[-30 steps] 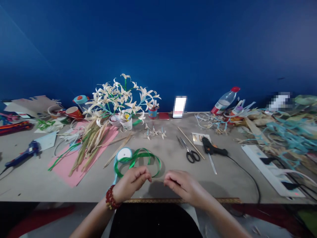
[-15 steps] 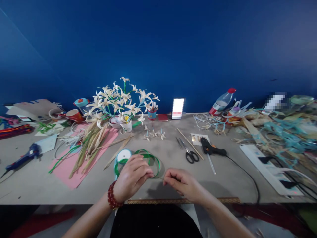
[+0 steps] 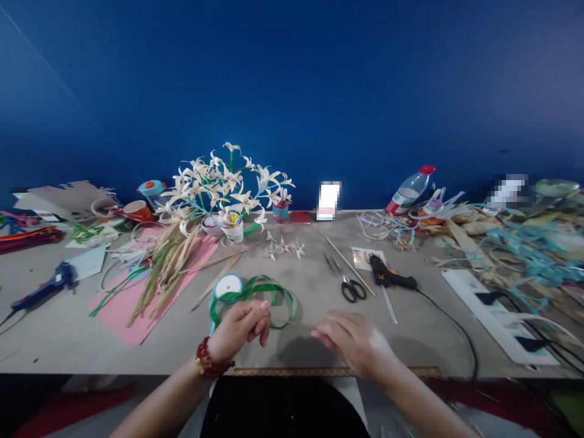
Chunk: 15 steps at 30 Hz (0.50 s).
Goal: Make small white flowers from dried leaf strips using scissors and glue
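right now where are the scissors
In the head view, the scissors lie right of centre on the table, just beyond the right hand, left of the black glue gun.

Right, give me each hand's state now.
Left hand: closed in a pinch, apparently on a thin strand.
Right hand: fingers curled closed, blurred; whether it holds the strand cannot be told.

red-capped plastic bottle point(image 3: 410, 190), bench point(image 3: 100, 356) rear | white power strip point(image 3: 463, 288), black plugs point(image 3: 488, 297) inserted, bench right | blue glue gun point(image 3: 44, 292), bench far left | blue wall point(image 3: 292, 91) behind bench
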{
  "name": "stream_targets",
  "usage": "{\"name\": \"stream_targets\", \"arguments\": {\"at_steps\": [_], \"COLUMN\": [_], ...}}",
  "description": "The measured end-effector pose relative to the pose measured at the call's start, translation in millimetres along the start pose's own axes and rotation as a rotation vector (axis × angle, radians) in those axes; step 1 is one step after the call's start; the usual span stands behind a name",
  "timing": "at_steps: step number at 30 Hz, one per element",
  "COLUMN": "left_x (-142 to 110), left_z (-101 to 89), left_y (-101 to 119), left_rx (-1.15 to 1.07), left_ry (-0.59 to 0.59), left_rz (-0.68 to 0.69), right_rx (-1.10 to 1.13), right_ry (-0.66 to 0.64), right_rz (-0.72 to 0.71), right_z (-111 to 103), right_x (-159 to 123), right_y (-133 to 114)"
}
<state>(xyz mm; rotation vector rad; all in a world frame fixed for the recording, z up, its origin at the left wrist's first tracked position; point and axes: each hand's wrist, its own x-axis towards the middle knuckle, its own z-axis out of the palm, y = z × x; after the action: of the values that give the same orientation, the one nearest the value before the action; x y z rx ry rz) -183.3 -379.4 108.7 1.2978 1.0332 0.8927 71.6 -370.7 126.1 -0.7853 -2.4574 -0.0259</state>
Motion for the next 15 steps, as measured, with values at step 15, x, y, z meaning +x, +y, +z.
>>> {"name": "stream_targets", "arguments": {"at_steps": [15], "left_x": [-11], "left_z": [-23.5], "left_y": [15], "left_rx": [0.514], "left_ry": [0.201], "left_rz": [0.17], "right_rx": [-0.122], "right_ry": [0.313], "right_rz": [0.354], "right_z": [-57], "right_x": [-33], "right_y": [41]}}
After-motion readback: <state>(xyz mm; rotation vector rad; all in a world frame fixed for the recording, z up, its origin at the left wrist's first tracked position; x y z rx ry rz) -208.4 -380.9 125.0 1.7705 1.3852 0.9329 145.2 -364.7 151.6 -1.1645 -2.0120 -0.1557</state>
